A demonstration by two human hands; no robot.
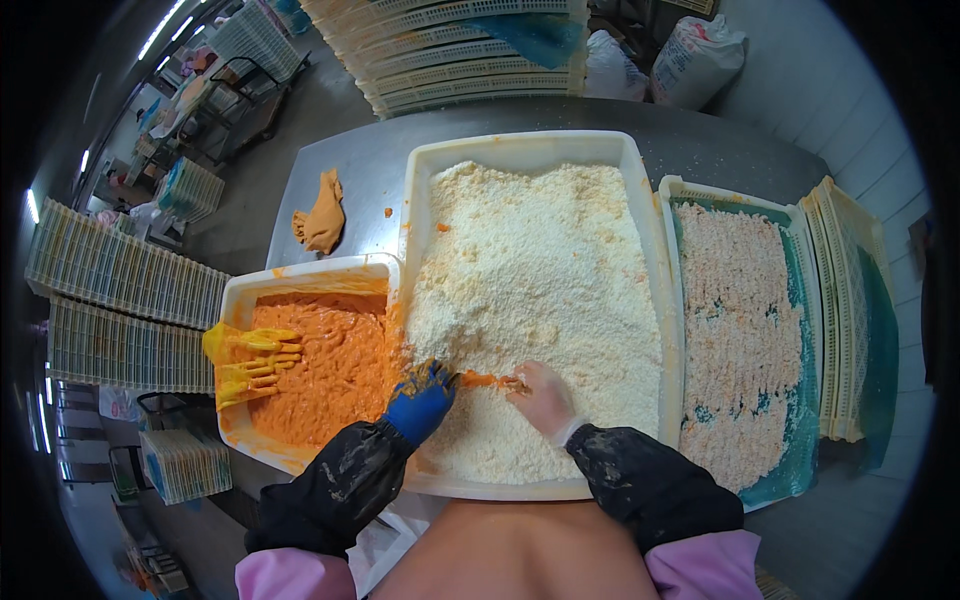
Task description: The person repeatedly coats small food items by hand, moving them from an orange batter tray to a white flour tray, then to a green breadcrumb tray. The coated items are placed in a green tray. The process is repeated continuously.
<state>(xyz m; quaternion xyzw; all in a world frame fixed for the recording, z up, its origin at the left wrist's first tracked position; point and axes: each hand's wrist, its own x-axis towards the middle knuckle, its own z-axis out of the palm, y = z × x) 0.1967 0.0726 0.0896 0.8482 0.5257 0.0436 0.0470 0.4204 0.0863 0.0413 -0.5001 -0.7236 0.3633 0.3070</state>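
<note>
My left hand (422, 399), in a blue glove crusted with batter and crumbs, holds one end of an orange battered strip (478, 379) just above the crumbs. Pinched at the strip's other end are the fingers of my right hand (541, 397), in a thin clear glove. Under both hands lies a large white tub (525, 492) of pale breadcrumbs (540, 255). Left of it stands a smaller white tub (322, 268) of wet orange mixture (322, 367). A pair of yellow rubber gloves (251, 364) hangs over its left rim. At the right, crumb-coated pieces (739, 337) fill a tray lined with teal mesh (802, 420).
A crumpled tan glove (322, 214) lies on the metal table (360, 165) at the back left. Stacked plastic trays (465, 75) stand beyond the table, with more trays (840, 322) at the far right. Filled white sacks (694, 60) stand at the back. Further tray stacks (131, 322) are at the left.
</note>
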